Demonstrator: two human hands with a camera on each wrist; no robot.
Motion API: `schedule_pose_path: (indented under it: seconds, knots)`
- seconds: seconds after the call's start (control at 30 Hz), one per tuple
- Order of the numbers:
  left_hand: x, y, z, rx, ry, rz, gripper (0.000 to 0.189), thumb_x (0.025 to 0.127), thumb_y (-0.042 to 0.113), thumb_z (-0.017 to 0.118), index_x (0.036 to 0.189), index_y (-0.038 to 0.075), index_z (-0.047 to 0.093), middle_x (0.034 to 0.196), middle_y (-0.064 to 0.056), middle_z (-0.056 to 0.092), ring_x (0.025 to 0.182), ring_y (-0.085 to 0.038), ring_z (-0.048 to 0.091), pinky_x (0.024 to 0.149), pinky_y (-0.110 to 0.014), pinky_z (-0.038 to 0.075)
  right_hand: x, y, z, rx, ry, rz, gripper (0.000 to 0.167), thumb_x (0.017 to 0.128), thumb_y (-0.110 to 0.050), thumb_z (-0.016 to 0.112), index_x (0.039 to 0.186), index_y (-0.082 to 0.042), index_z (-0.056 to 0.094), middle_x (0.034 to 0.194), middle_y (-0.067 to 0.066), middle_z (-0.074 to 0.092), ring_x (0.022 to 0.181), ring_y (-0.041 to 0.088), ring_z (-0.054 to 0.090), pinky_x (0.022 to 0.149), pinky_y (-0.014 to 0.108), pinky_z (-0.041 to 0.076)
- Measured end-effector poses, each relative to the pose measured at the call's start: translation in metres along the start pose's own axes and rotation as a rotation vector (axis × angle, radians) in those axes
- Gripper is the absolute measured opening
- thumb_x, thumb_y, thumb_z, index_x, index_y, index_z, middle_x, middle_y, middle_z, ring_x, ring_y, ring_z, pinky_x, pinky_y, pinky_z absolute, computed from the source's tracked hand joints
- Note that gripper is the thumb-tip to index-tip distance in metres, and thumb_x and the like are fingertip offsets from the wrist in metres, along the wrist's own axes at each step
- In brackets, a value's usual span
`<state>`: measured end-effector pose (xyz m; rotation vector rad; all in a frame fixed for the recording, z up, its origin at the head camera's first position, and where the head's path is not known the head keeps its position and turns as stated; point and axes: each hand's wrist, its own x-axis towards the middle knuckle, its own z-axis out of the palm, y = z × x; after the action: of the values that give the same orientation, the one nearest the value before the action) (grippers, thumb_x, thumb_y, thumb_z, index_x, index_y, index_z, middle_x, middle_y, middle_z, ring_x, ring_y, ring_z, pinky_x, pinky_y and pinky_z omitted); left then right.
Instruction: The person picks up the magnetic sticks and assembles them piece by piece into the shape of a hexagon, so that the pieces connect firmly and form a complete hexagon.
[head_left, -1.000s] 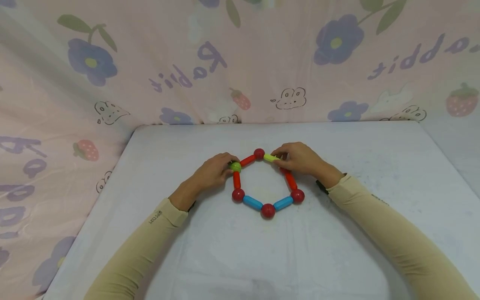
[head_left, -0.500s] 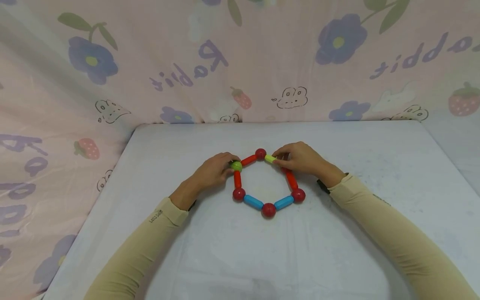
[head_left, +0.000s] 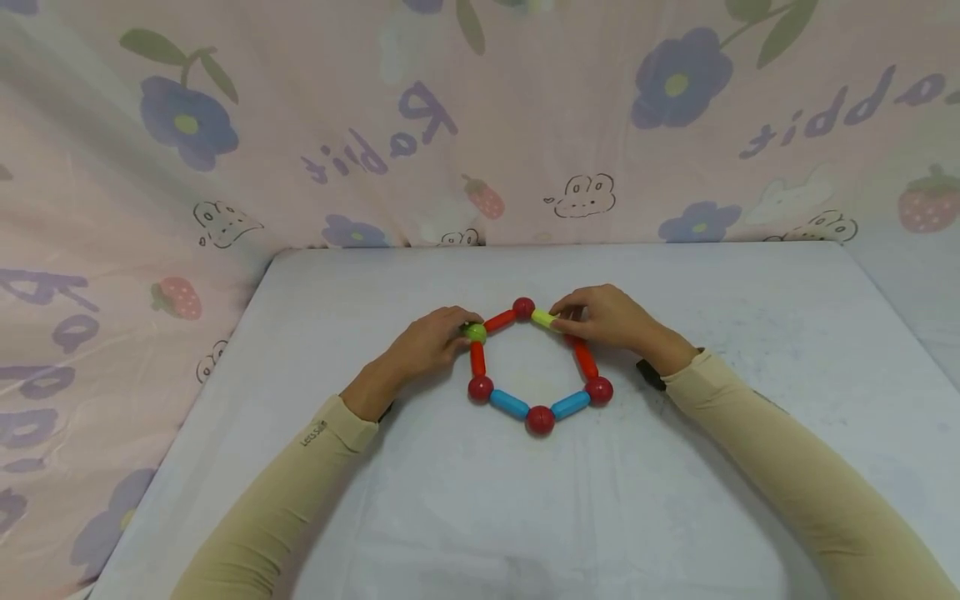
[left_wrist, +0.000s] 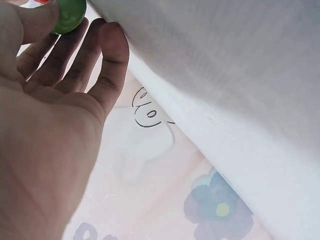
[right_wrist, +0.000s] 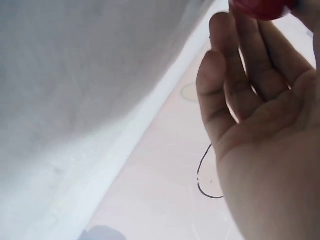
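A ring of magnetic balls and sticks lies on the white table (head_left: 450, 517). My left hand (head_left: 431, 342) pinches the green ball (head_left: 476, 333) at its upper left corner; that green ball (left_wrist: 70, 17) also shows between thumb and fingers in the left wrist view. My right hand (head_left: 611, 318) pinches the yellow-green stick (head_left: 544, 319) near its right end. Under that hand, a red ball (right_wrist: 265, 6) shows between thumb and fingers in the right wrist view; from the head view it is mostly hidden. A red stick (head_left: 585, 358) runs down from there.
Another red ball (head_left: 524, 308) tops the ring, joined to the green ball by a red stick (head_left: 501, 321). Two blue sticks (head_left: 510, 404) meet at the bottom red ball (head_left: 540, 420). A patterned cloth (head_left: 480, 125) hangs behind the table.
Both hands keep their places on the ring. The whole scene shifts very slightly to the right in the head view; the ring's shape stays the same.
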<state>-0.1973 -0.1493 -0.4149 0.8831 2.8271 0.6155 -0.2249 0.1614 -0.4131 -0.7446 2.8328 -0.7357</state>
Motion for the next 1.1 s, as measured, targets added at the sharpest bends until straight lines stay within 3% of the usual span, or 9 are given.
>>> schedule_pose_path:
  seconds: [0.13, 0.27, 0.43, 0.57, 0.73, 0.9, 1.1]
  knots:
    - [-0.003, 0.0, -0.002, 0.014, 0.022, -0.009, 0.04, 0.096, 0.016, 0.065, 0.136, 0.011, 0.058, 0.135, -0.007, 0.062, 0.127, -0.025, 0.057, 0.11, -0.044, 0.046, -0.008, 0.006, -0.001, 0.019, 0.004, -0.003, 0.032, 0.091, -0.033, 0.072, 0.117, -0.015, 0.073, 0.093, -0.002, 0.073, 0.084, 0.015, 0.061, 0.075, 0.031, 0.051]
    - [-0.015, 0.005, -0.005, 0.038, 0.073, -0.037, 0.04, 0.094, 0.02, 0.07, 0.132, 0.014, 0.061, 0.134, -0.006, 0.06, 0.128, -0.025, 0.056, 0.108, -0.044, 0.047, -0.021, 0.01, -0.001, 0.041, -0.033, -0.01, 0.035, 0.091, -0.034, 0.071, 0.122, -0.017, 0.07, 0.098, -0.002, 0.071, 0.088, 0.016, 0.06, 0.074, 0.029, 0.05]
    - [-0.037, 0.024, -0.005, 0.005, 0.12, -0.014, 0.032, 0.091, 0.027, 0.073, 0.121, 0.015, 0.067, 0.119, -0.004, 0.062, 0.11, -0.021, 0.061, 0.095, -0.038, 0.055, -0.036, 0.013, -0.004, 0.028, -0.056, -0.03, 0.037, 0.093, -0.033, 0.07, 0.126, -0.017, 0.067, 0.108, -0.001, 0.071, 0.096, 0.017, 0.062, 0.079, 0.033, 0.052]
    - [-0.048, 0.041, -0.001, -0.006, 0.065, 0.029, 0.033, 0.088, 0.034, 0.076, 0.115, 0.017, 0.069, 0.109, 0.0, 0.061, 0.095, -0.016, 0.06, 0.08, -0.031, 0.055, -0.048, 0.012, -0.007, 0.012, -0.05, -0.02, 0.036, 0.092, -0.032, 0.071, 0.125, -0.016, 0.067, 0.11, -0.001, 0.071, 0.099, 0.017, 0.063, 0.084, 0.037, 0.053]
    - [-0.052, 0.048, 0.006, 0.047, 0.005, 0.04, 0.034, 0.087, 0.034, 0.077, 0.117, 0.022, 0.07, 0.104, 0.005, 0.061, 0.087, -0.01, 0.058, 0.074, -0.022, 0.05, -0.062, 0.012, -0.008, 0.04, -0.073, -0.036, 0.036, 0.096, -0.029, 0.067, 0.13, -0.02, 0.062, 0.114, -0.003, 0.069, 0.106, 0.017, 0.062, 0.089, 0.041, 0.054]
    - [-0.049, 0.05, 0.01, 0.109, 0.013, 0.097, 0.03, 0.09, 0.032, 0.074, 0.118, 0.023, 0.071, 0.101, 0.004, 0.059, 0.079, -0.008, 0.054, 0.067, -0.018, 0.045, -0.069, 0.013, -0.009, 0.042, -0.103, -0.088, 0.035, 0.099, -0.016, 0.06, 0.134, -0.022, 0.061, 0.126, -0.002, 0.066, 0.12, 0.023, 0.059, 0.1, 0.05, 0.051]
    - [-0.05, 0.049, 0.009, 0.117, 0.002, 0.108, 0.027, 0.091, 0.029, 0.073, 0.117, 0.022, 0.071, 0.104, 0.003, 0.059, 0.079, -0.007, 0.055, 0.067, -0.018, 0.046, -0.072, 0.011, -0.009, 0.009, -0.134, -0.097, 0.034, 0.099, -0.014, 0.06, 0.132, -0.022, 0.062, 0.124, -0.001, 0.065, 0.119, 0.023, 0.057, 0.101, 0.05, 0.051]
